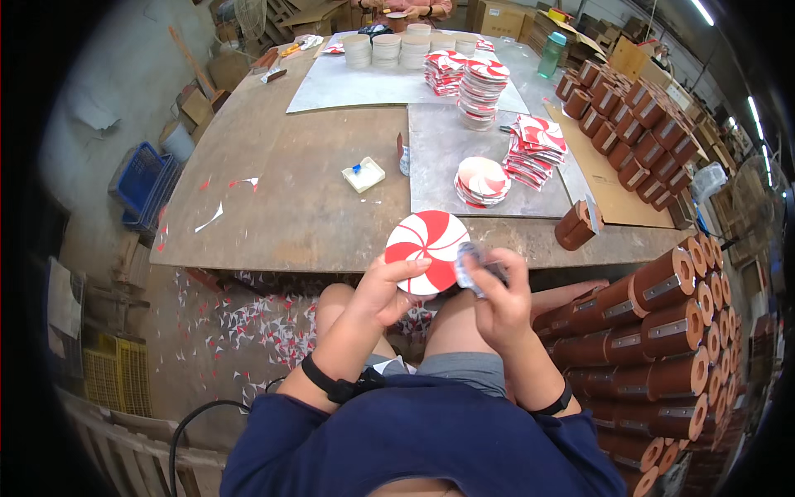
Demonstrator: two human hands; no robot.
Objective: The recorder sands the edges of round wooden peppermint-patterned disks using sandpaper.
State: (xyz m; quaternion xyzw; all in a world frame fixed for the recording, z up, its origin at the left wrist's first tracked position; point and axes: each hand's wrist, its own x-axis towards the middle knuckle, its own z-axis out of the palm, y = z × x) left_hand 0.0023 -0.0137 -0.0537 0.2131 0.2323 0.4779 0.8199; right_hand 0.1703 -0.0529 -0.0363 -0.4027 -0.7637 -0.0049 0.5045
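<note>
My left hand (389,286) grips a round disc (426,240) with a red and white swirl, its thumb on the disc's face. The disc is held over my lap, in front of the table's near edge. My right hand (503,294) is closed at the disc's right edge on a small crumpled grey-blue piece (470,267); blur hides its exact kind. Beyond the disc, a short pile of round swirl discs (483,182) lies on a grey board. Behind that pile are untrimmed swirl sheets (537,149) and a taller swirl stack (483,87).
Several grey round stacks (387,51) stand at the table's far side, near another person's hands. A white dish (363,175) holds something blue. Brown cylinders (629,124) fill the right side, with more piled (671,323) beside my right arm. Paper scraps (265,327) litter the floor.
</note>
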